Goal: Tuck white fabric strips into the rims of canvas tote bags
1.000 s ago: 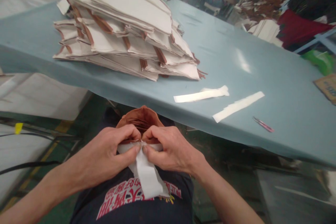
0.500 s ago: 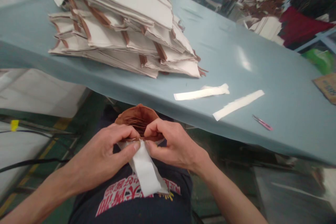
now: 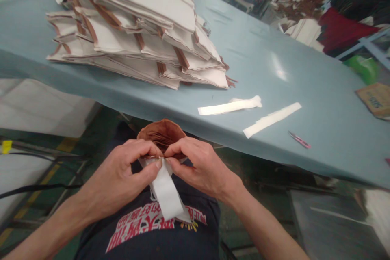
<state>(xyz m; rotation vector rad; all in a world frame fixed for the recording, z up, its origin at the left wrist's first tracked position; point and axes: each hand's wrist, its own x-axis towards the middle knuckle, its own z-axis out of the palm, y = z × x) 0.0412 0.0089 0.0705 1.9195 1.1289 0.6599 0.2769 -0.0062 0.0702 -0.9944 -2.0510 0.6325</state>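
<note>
In front of my lap, brown pleated fabric point(image 3: 166, 128) bulges beyond my fingertips, its folds gathered toward the middle. A white strip point(image 3: 167, 197) hangs down from its near edge over my dark printed apron point(image 3: 146, 231). My left hand point(image 3: 128, 170) pinches the top of the strip and the brown edge between thumb and forefinger. Close beside it, my right hand point(image 3: 198, 164) pinches the same brown edge, thumb and forefinger nearly meeting the left ones. The exact grip point is partly hidden by the fingertips.
A blue-covered table point(image 3: 250, 65) stands ahead, bearing a tall pile of cream fabric pieces with brown trim point(image 3: 146, 44). Two white strips point(image 3: 271, 120) and small pink-handled snips point(image 3: 299, 139) lie on its near right side. A cardboard piece point(image 3: 376, 99) is at the far right.
The view has shifted slightly, so the table and pile appear a little further left. Both hands keep their pinch on the fabric, with fingertips drawn slightly closer together.
</note>
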